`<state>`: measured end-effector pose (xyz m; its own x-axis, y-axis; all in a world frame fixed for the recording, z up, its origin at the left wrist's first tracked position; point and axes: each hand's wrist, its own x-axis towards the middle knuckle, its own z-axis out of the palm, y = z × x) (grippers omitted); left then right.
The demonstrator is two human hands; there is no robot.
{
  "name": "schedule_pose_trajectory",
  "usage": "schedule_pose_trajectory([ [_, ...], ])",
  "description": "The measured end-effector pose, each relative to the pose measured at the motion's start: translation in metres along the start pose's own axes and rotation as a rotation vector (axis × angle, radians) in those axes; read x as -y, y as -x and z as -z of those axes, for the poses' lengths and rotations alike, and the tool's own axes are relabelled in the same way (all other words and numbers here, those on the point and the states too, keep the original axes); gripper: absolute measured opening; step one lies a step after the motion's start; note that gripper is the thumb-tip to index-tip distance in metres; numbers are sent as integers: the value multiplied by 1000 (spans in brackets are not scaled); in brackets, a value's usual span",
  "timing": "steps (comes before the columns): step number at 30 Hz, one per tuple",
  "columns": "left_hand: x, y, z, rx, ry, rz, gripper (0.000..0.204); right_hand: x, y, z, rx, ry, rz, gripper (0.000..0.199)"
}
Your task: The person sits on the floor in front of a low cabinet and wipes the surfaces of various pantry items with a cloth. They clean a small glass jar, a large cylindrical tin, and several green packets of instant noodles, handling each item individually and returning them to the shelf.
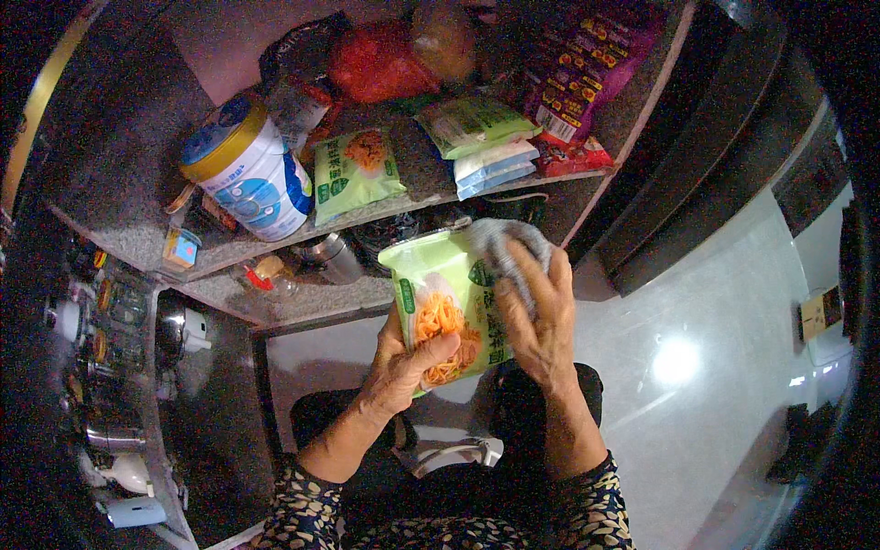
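Note:
A green packet of noodles [442, 275], with noodles pictured on its front, is tilted up in front of me. My left hand [401, 359] grips its lower left side, the thumb lying across the front. My right hand [539, 307] holds a grey cloth [515, 246] against the packet's upper right part. The fingers of that hand are bent over the cloth, and part of the packet's print lies behind them. On the shelf beyond lies another green noodle packet [357, 172], near a large white and blue tin [252, 174] with a gold rim.
Stacked green and white packets [481, 133], a purple packet [582, 78] and a red bag [380, 64] lie on the stone shelf [101, 174]. A steel container [328, 259] sits on the lower level. Glass jars [119, 316] and a white-lidded pot [183, 330] are at left. Pale floor [632, 367] extends right.

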<state>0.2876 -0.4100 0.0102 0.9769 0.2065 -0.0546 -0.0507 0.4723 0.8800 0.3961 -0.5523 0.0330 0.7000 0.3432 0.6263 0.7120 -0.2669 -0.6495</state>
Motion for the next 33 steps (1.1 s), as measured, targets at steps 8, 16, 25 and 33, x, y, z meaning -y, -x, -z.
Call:
schedule_pose_trajectory([
  [8, -1, -7, 5, -75, 367, 141, 75, 30, 28, -13, 250, 152, 412, 35],
  [16, 17, -1, 21, 46, 436, 174, 56, 35, 24, -23, 176, 194, 364, 36],
  [25, 18, -8, 7, -44, 447, 242, 52, 38, -3, -29, 95, 348, 332, 39],
  [33, 6, -10, 17, -148, 451, 151, 59, 44, 23, -22, 363, 209, 398, 50],
])
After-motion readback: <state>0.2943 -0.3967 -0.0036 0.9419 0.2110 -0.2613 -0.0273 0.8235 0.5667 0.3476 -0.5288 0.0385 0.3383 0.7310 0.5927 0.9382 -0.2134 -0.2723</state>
